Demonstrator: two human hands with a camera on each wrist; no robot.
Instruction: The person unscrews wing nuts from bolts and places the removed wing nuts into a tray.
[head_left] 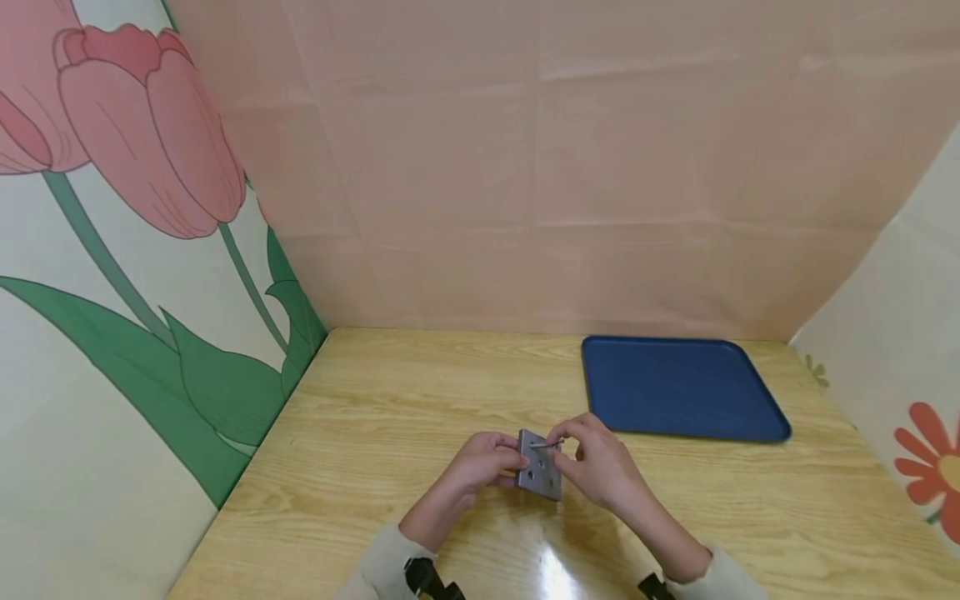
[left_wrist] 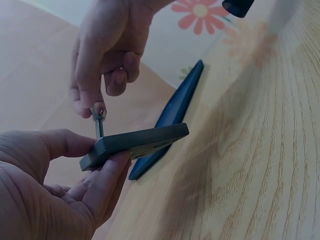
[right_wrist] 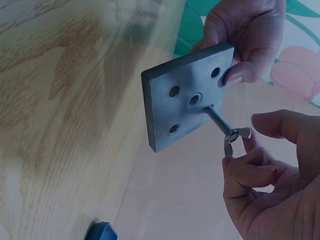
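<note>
A square grey metal plate [head_left: 537, 482] with several holes is held up in front of me. My left hand [head_left: 483, 460] grips it by one edge, thumb on one face and fingers on the other. A wing screw [right_wrist: 231, 135] stands out from one hole of the plate, its threaded shank largely exposed. My right hand [head_left: 600, 467] has its thumb and curled fingers around the screw's wings, with a fingertip against one wing in the right wrist view. The larger threaded middle hole [right_wrist: 195, 100] holds nothing.
A blue tray [head_left: 675, 387] lies at the back right of the wooden table [head_left: 390, 400]. Behind the table hangs a creased pinkish backdrop [head_left: 450, 167]. Flower-printed panels stand at the left [head_left: 150, 250] and right.
</note>
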